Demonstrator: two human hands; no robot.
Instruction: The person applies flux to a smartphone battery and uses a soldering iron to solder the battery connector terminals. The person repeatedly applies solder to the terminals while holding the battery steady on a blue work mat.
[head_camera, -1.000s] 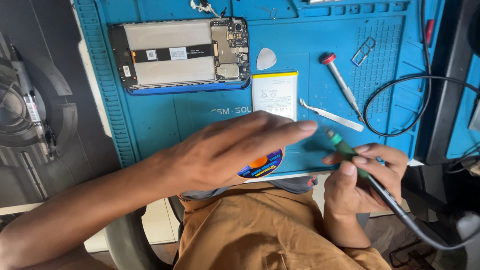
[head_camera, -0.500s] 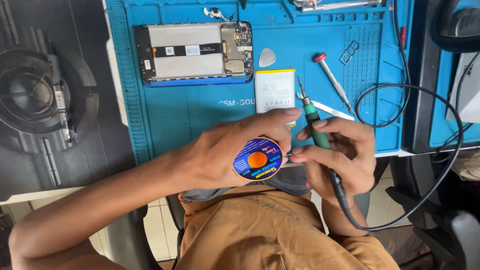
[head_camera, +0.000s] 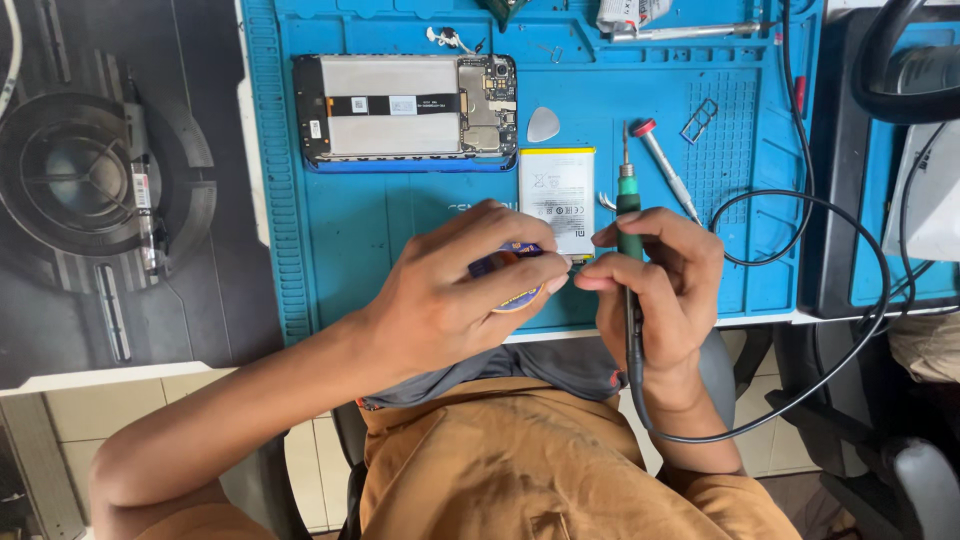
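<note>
My left hand (head_camera: 455, 290) grips a small round blue spool with an orange centre (head_camera: 507, 280), mostly hidden under the fingers. My right hand (head_camera: 655, 285) holds a green-handled soldering iron (head_camera: 628, 215) upright, tip pointing away from me, its black cable (head_camera: 800, 300) looping off to the right. The fingertips of both hands almost meet above the near edge of the blue work mat (head_camera: 380, 230). An opened phone (head_camera: 405, 110) lies face down at the mat's far side. A white phone battery (head_camera: 557, 195) lies just beyond my hands.
A white pick (head_camera: 543, 124), a red-capped screwdriver (head_camera: 662, 165) and a small metal tray frame (head_camera: 701, 120) lie on the mat. Metal tweezers lie partly hidden behind the iron. A dark printed mat (head_camera: 100, 190) covers the left of the desk. Black equipment (head_camera: 900, 80) stands at the right.
Both hands rose over the mat and came together. My left hand picked up the spool and turned it edge-on. The soldering iron swung from lying diagonally to pointing straight away.
</note>
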